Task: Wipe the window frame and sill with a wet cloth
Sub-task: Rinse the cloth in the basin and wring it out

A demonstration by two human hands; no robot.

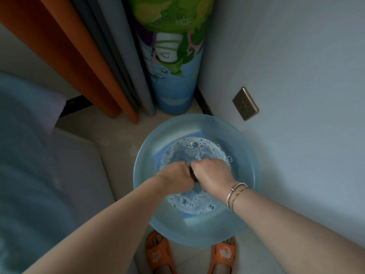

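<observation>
A big pale blue wall [296,56] fills the side past the right hand's fingers, and a brown wall socket [245,103] sits on it, up and away from those fingers. A bed with a blue cover [25,155] lies well off beyond the left hand's fingers. Far ahead of the fingertips, an orange curtain [65,52] and a grey curtain [110,48] hang down to the floor. Next to them, still ahead of the fingers, stands a tall rolled mat [173,56] with green and blue pictures on it.

Right under the fingers is a round, see-through blue basin [248,155] on the pale floor [118,143]. It holds soapy water [195,147] with lots of little white bubbles all around the fingers.

The left hand [176,177] and the right hand [212,176] are side by side over the middle of the basin, touching each other. The fingers of both hands are curled tight and point down into the bubbles. Between the two fists a dark cloth [193,176] peeks out, and both hands squeeze it. Most of the cloth is hidden by the fingers, and a dark bit shows in the water just past the knuckles. The cloth is in the basin, at the water.

Thin bracelets [236,195] sit on the right wrist, behind the fingers. Behind the hands, near the person, two feet in orange slippers [158,254] stand beside the near rim of the basin.
</observation>
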